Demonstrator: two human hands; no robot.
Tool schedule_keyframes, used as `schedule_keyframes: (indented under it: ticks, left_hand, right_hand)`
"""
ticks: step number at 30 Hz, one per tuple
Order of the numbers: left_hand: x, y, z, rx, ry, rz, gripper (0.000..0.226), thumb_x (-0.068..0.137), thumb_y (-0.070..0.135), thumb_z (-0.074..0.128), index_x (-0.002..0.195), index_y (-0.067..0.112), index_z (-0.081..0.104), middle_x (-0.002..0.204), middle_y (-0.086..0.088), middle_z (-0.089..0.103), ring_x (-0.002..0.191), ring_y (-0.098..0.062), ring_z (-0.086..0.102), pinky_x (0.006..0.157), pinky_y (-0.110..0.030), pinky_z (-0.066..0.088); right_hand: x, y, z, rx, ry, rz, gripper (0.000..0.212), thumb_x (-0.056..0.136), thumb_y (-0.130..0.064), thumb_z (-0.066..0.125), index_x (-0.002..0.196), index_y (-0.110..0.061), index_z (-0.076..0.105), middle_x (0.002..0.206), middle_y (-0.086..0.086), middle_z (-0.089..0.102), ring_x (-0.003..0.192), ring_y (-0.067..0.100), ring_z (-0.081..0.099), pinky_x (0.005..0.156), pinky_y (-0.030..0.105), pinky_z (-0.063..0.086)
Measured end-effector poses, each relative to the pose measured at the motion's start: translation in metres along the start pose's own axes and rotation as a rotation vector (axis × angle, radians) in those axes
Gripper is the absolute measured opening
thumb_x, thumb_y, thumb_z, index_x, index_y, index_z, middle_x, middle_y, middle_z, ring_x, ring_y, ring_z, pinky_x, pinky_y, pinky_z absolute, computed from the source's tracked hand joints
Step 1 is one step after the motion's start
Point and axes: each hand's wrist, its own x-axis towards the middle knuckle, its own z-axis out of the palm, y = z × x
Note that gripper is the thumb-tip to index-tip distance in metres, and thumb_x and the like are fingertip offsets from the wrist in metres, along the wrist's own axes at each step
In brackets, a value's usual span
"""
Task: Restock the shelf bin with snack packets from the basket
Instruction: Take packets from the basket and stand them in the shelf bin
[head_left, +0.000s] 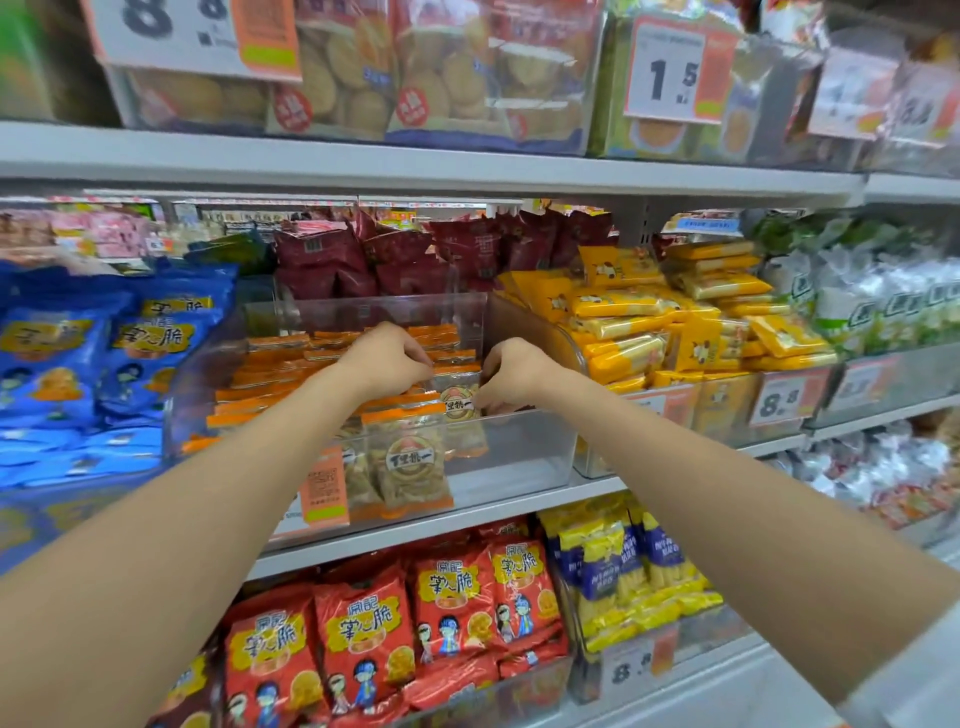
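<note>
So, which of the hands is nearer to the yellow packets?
Right. The right hand is inside the clear bin, close to the yellow packets; the left hand is farther left in it.

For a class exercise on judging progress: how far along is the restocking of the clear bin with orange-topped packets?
Done: rows of orange-topped packets fill the left and back of the clear bin. In hand: the left hand and right hand both pinch one packet at the rows' right edge. Left: the bin's front right part looks bare, so more packets probably fit. The basket is out of view.
</note>
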Motion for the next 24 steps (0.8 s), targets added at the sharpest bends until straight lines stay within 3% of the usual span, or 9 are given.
schedule_keyframes:
  ticks: [7,10,13,18,24]
  left_hand:
    - [-0.025,0.02,-0.012,-0.034,0.123,0.012,0.012,0.089,0.023,0.065,0.099,0.018,0.07,0.1,0.002,0.068,0.088,-0.016,0.063,0.079,-0.032,0.053]
    - [-0.046,0.045,-0.01,-0.103,0.235,0.085,0.008,0.082,0.017,0.068,0.082,0.021,0.06,0.08,0.004,0.064,0.075,-0.014,0.061,0.07,-0.033,0.051]
    - [-0.067,0.069,0.004,-0.121,0.284,0.158,0.017,0.075,0.013,0.065,0.069,0.022,0.053,0.064,0.008,0.054,0.061,-0.01,0.051,0.06,-0.031,0.041]
    - [-0.104,0.095,0.057,-0.134,0.108,0.245,0.023,0.074,0.01,0.068,0.063,0.023,0.053,0.061,0.006,0.056,0.055,-0.011,0.052,0.056,-0.03,0.042]
    - [-0.149,0.116,0.161,-0.111,-0.122,0.232,0.016,0.071,0.013,0.068,0.064,0.021,0.056,0.061,0.008,0.059,0.061,-0.014,0.055,0.061,-0.032,0.046]
  right_hand:
    - [-0.028,0.002,-0.004,-0.022,0.374,-0.247,0.028,0.084,-0.013,0.067,0.11,-0.011,0.056,0.096,0.004,0.064,0.09,0.023,0.062,0.081,0.04,0.053]
    - [-0.057,0.011,-0.006,-0.011,0.502,-0.414,0.028,0.088,-0.014,0.065,0.115,-0.013,0.057,0.104,0.001,0.06,0.091,0.014,0.055,0.082,0.035,0.051]
    - [-0.091,0.031,-0.004,-0.061,0.636,-0.557,0.025,0.086,-0.008,0.063,0.111,-0.011,0.059,0.104,0.002,0.057,0.077,0.011,0.051,0.066,0.036,0.052]
    - [-0.149,0.091,0.008,-0.111,0.568,-0.527,0.024,0.085,-0.009,0.064,0.109,-0.01,0.059,0.098,0.003,0.058,0.071,0.01,0.046,0.063,0.034,0.047]
    - [-0.219,0.182,0.03,-0.132,0.45,-0.285,0.025,0.082,-0.013,0.065,0.107,-0.012,0.06,0.097,0.002,0.061,0.071,0.013,0.048,0.069,0.035,0.046]
